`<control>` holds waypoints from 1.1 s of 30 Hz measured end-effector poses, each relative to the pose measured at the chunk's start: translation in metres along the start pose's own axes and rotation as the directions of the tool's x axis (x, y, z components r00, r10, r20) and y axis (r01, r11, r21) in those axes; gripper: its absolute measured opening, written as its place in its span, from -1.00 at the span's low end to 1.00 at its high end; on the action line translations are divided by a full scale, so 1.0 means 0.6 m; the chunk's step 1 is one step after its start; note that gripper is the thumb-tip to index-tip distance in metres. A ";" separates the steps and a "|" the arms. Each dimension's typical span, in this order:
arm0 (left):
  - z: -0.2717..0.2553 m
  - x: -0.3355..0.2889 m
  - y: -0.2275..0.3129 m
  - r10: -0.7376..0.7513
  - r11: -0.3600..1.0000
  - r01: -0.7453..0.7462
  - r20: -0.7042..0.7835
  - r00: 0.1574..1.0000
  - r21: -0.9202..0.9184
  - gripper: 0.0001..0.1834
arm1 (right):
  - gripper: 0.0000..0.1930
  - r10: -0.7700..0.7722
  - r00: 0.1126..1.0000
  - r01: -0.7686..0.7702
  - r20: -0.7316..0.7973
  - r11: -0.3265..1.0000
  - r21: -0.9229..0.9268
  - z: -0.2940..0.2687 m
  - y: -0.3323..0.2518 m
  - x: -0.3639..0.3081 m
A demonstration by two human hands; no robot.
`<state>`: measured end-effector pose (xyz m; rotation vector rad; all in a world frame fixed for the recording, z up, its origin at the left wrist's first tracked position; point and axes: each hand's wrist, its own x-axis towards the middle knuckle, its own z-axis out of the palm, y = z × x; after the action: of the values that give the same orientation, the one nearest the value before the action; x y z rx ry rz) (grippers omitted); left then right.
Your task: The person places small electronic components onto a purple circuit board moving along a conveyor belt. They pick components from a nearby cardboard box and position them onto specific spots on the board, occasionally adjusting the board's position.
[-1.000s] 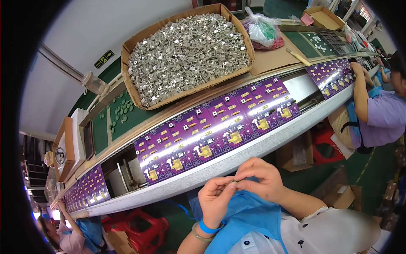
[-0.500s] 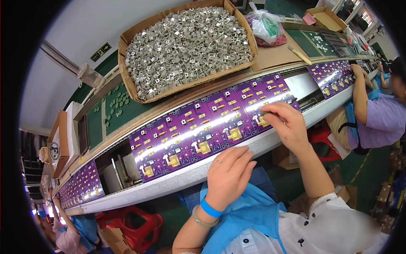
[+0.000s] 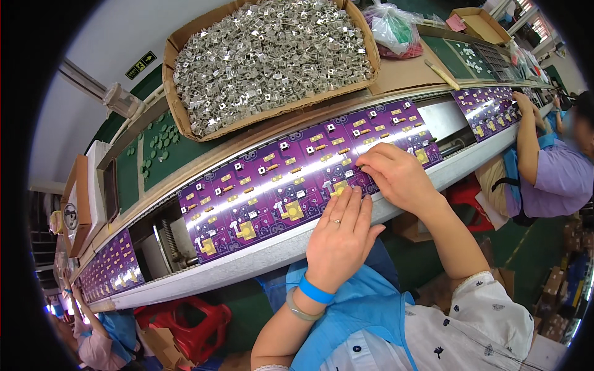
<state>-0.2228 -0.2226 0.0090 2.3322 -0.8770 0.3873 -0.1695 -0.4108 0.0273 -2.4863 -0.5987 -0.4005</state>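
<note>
A long purple circuit board (image 3: 272, 185) lies in front of me, set with gold pads, small white square parts and striped resistors. My left hand (image 3: 343, 232) is palm down with fingers stretched and close together. Its fingertips reach over the board's near edge. My right hand (image 3: 399, 176) is just to the right of it, above the board, thumb and forefinger pinched on a small dark green part (image 3: 359, 167), mostly hidden by the fingertips. Another small green part (image 3: 434, 140) shows at the board's right end.
Beyond the board stands a cardboard box (image 3: 179, 114) heaped with small metal parts (image 3: 272, 65). Green discs (image 3: 162, 139) lie on a green surface at left. More purple boards (image 3: 114, 269) sit along the metal rail (image 3: 260, 250). A co-worker (image 3: 550, 148) works at right.
My right hand has moved left over the board, still pinching the small part. The left hand has come forward, its fingers straighter and now over the board's near edge. The view has shifted slightly.
</note>
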 end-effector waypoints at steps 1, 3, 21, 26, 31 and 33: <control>0.000 0.000 0.000 -0.002 1.000 0.002 0.001 1.000 0.002 -0.45 | -0.82 -0.007 1.000 0.007 0.002 1.000 0.002 0.001 0.000 0.001; 0.001 -0.001 0.000 -0.004 1.000 0.004 0.003 1.000 0.004 -0.45 | -0.82 -0.014 1.000 0.014 0.007 1.000 -0.011 0.002 -0.001 0.002; 0.001 0.000 -0.002 -0.013 1.000 0.013 0.015 1.000 -0.009 -0.46 | -0.85 0.006 1.000 -0.005 0.027 0.998 -0.063 0.002 -0.003 0.004; -0.001 0.001 -0.002 -0.007 1.000 0.007 0.022 1.000 -0.003 -0.48 | -0.85 -0.004 1.000 0.005 0.008 0.999 -0.051 0.007 -0.002 0.002; 0.000 0.001 -0.003 0.005 1.000 -0.005 0.027 1.000 -0.001 -0.48 | -0.84 -0.040 0.999 0.039 -0.027 0.998 -0.044 0.014 -0.002 0.002; 0.000 0.002 -0.003 0.005 1.000 -0.005 0.031 0.999 -0.005 -0.48 | -0.84 -0.045 0.999 0.044 -0.023 0.998 -0.037 0.014 -0.002 0.003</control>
<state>-0.2208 -0.2221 0.0090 2.3378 -0.8983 0.3515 -0.1675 -0.4046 0.0216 -2.5030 -0.6431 -0.4610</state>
